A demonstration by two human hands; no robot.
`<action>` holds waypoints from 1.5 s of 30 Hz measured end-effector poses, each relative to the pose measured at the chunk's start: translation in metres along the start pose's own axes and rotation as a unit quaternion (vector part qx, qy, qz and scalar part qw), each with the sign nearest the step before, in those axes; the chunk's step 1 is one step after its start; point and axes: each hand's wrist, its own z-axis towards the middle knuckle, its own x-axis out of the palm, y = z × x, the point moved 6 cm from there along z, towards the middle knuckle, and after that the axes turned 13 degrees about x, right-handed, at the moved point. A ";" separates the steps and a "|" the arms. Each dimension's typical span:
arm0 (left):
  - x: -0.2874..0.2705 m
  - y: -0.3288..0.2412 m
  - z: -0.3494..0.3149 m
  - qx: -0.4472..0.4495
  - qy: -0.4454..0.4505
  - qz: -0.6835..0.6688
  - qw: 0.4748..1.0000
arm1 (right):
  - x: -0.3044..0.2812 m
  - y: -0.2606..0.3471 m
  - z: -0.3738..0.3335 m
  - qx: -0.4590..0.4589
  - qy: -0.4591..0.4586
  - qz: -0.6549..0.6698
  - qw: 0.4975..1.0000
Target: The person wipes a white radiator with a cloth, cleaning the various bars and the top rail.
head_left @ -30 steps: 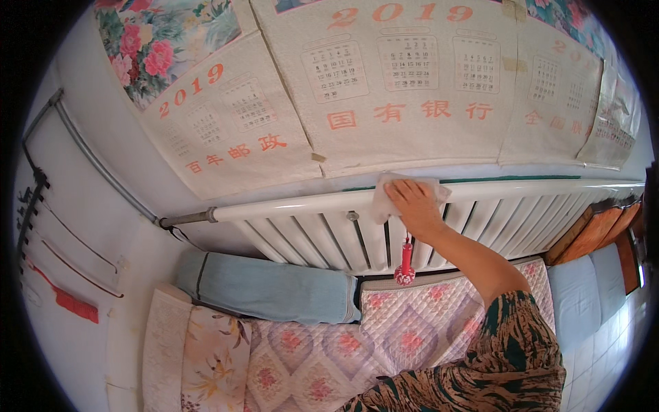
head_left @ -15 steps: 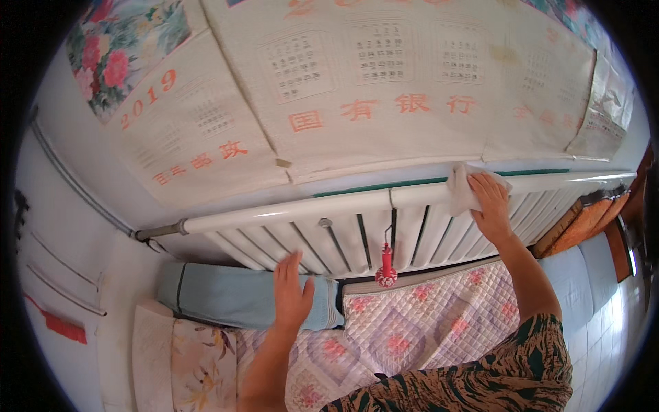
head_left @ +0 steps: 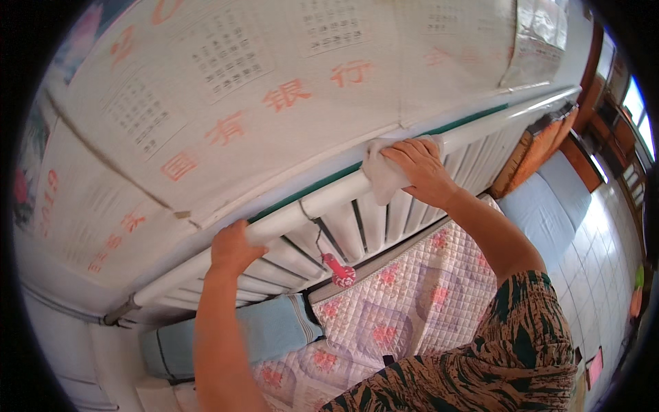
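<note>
Two hands touch the radiator (head_left: 336, 194) in the head view; its long axis climbs from lower left to upper right. The right hand (head_left: 420, 168), the nearer one, grasps the cloth (head_left: 382, 176) over the radiator's top; the cloth lies beneath its fingers and out to their left. The left hand (head_left: 235, 248) bends over the radiator's lower-left stretch; how tightly, I cannot tell. A red pendant (head_left: 339, 270) hangs before the radiator.

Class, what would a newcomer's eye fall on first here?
A long white radiator slants across the middle, the right hand holding a pale cloth over its top edge and the left hand at that edge further left. A small red ornament hangs between them, lower down. Large paper calendars spread above the radiator.
</note>
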 end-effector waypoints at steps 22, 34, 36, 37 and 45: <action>-0.009 0.000 -0.002 0.017 -0.038 -0.044 0.998 | 0.022 0.058 0.013 -0.016 -0.019 0.008 1.000; -0.012 0.002 -0.007 0.005 -0.044 -0.057 0.997 | 0.058 0.121 0.040 -0.019 0.095 0.161 0.982; -0.019 -0.003 -0.010 0.003 -0.043 -0.039 0.998 | 0.051 0.131 0.047 0.037 0.109 0.307 0.945; -0.019 -0.003 -0.009 -0.001 -0.035 -0.043 0.998 | 0.053 0.135 0.048 0.068 0.121 0.376 0.916; -0.010 0.007 -0.005 0.007 -0.055 0.003 0.998 | 0.110 0.241 0.034 -0.154 -0.024 -0.095 0.983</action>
